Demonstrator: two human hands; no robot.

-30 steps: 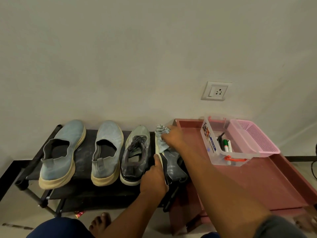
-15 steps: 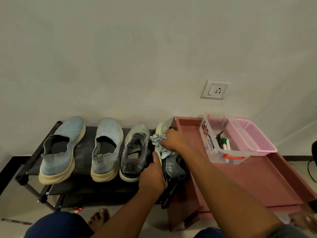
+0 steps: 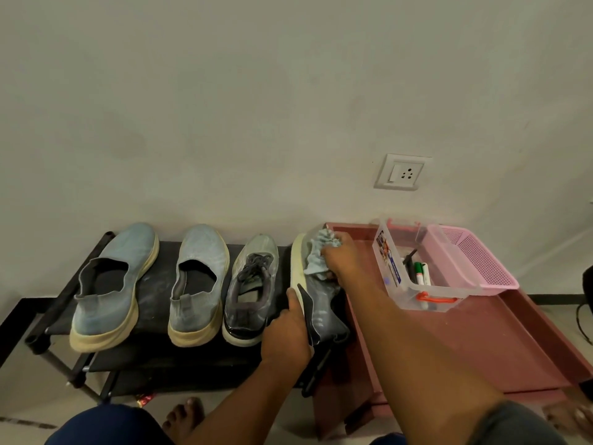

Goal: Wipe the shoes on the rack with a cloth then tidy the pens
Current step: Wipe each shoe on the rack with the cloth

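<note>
Grey shoe [image 3: 321, 311] tipped on its side at the rack's [image 3: 150, 300] right end. Left hand [image 3: 285, 337] grips its heel, fingers hidden behind the shoe. Right hand [image 3: 341, 256] bunches the cloth [image 3: 317, 253] on the toe, fingers curled round it. Pens [image 3: 420, 274] in the clear box [image 3: 393, 268] right of the rack, partly hidden.

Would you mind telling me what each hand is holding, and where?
Left hand grips the tilted grey sneaker at its heel; right hand holds the crumpled pale blue cloth against its toe.
</note>
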